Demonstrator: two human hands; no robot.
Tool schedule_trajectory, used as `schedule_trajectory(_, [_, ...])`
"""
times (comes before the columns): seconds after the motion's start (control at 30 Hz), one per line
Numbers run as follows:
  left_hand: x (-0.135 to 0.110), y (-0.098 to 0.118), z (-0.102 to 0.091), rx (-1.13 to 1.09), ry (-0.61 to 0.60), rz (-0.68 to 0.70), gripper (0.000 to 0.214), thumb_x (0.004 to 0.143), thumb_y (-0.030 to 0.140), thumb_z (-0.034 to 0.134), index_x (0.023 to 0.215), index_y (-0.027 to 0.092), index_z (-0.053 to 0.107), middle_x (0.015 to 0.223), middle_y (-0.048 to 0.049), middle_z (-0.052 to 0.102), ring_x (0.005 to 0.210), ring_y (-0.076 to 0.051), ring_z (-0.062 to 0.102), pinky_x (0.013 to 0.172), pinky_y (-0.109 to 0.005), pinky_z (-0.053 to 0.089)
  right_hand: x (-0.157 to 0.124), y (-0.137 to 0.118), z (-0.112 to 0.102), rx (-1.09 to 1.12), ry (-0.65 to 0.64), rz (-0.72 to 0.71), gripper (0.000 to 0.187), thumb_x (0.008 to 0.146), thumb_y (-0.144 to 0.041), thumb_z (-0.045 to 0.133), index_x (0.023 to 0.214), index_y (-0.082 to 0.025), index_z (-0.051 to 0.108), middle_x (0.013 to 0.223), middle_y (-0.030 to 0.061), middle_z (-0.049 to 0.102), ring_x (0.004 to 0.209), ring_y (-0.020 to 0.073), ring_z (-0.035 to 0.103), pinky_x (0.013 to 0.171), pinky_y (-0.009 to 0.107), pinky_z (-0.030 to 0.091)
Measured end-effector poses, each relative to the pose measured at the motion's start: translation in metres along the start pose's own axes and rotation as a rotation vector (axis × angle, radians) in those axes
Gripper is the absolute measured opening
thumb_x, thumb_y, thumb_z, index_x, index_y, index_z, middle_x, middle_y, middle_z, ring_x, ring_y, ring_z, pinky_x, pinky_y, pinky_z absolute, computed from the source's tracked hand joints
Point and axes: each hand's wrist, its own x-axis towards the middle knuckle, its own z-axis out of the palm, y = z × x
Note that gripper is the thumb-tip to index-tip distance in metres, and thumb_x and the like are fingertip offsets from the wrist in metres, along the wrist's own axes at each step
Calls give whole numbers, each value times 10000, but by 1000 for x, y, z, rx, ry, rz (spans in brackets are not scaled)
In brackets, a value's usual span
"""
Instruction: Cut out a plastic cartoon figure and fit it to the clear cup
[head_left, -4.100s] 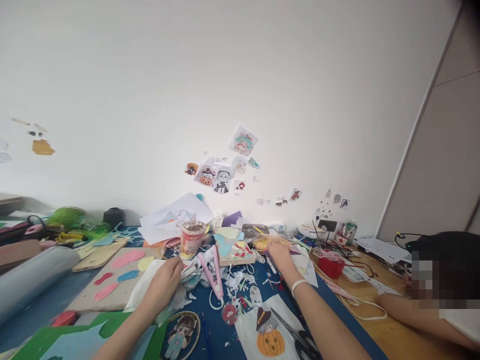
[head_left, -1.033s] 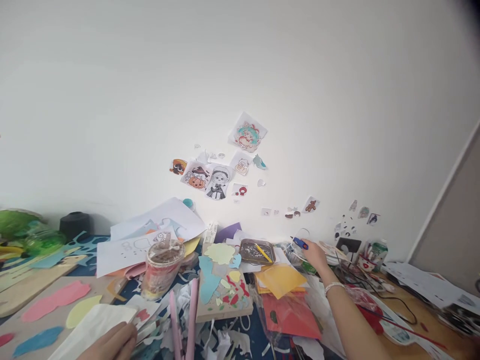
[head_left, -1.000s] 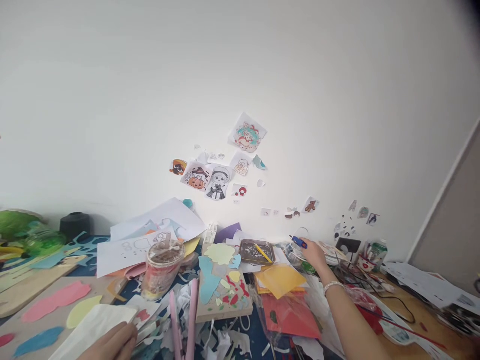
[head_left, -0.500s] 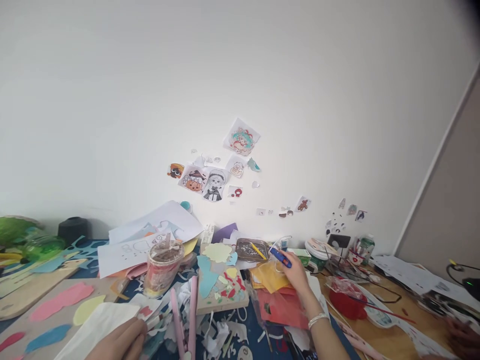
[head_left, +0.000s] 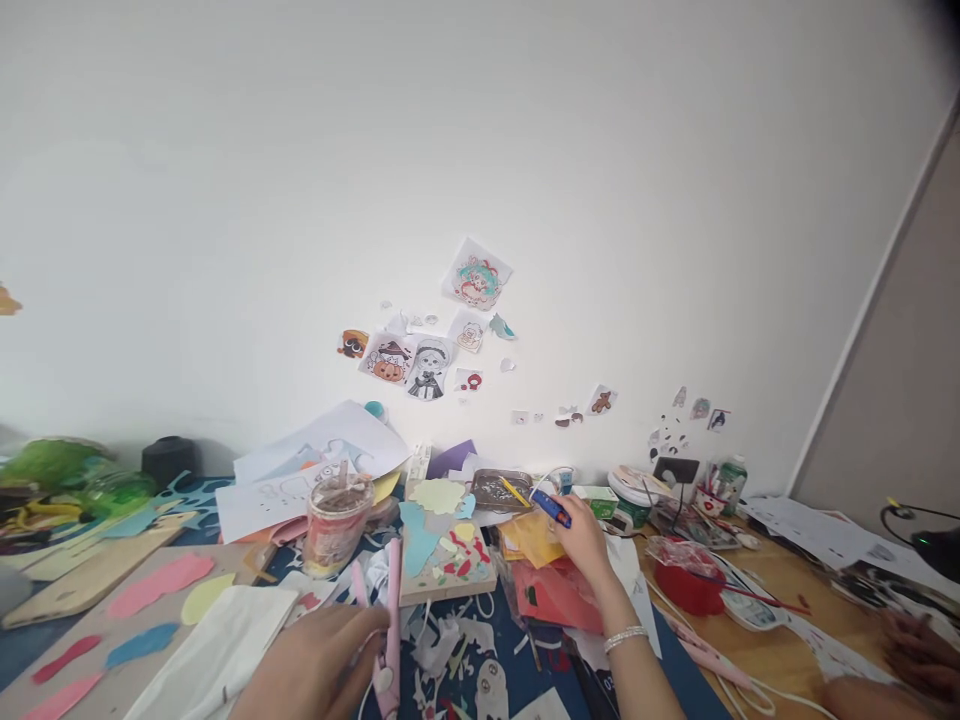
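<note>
My right hand is closed around a small blue tool with a red tip and holds it just above the yellow paper sheets. A bracelet shows on that wrist. My left hand rests low on the table beside the pink scissors-like tool, fingers curled toward it; whether it grips anything I cannot make out. A white sheet lies just left of that hand. A small wooden board with coloured cut-outs sits between my hands.
A plastic cup with a brown drink stands left of the board. Red sheets, a red bowl, a foil tray and paper scraps crowd the table. Another person's hands lie at the right edge. Drawings hang on the wall.
My right hand has drawn the blue tool back from the far right of the table toward the yellow sheets. My left hand has slid right, up to the pink tool.
</note>
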Motion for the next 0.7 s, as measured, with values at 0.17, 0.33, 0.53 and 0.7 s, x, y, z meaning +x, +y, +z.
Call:
schedule_trajectory(0.17, [85,60,-1,338,-169,328,447,835,156,377,1262,255,464,743,-56,681,656,-209,624,584,-290,435,0,-20,-14,6,-63,-18,427,685,-106,463,1059,-214,637,1068,65,613,1021,233,549,881,319,403])
schedule_trajectory(0.33, [181,101,29,579,-326,496,602,806,175,527,1361,301,327,858,-105,695,717,-233,648,583,-292,405,-1,-41,-16,1,-181,-108,439,657,-74,478,1040,-200,651,1020,72,632,994,228,556,851,298,399])
schedule_trajectory(0.53, [217,97,52,675,-399,422,346,737,75,588,1046,218,648,762,-106,708,754,-267,654,655,-348,415,0,-45,-25,48,-291,-160,452,631,-72,479,1025,-189,670,931,68,633,896,221,574,790,286,414])
schedule_trajectory(0.7, [221,78,42,666,-437,420,263,721,75,587,924,202,696,763,-124,712,760,-287,655,644,-349,420,0,-35,-42,333,-336,-150,452,612,-77,515,1013,-196,686,991,65,648,923,229,574,857,328,407])
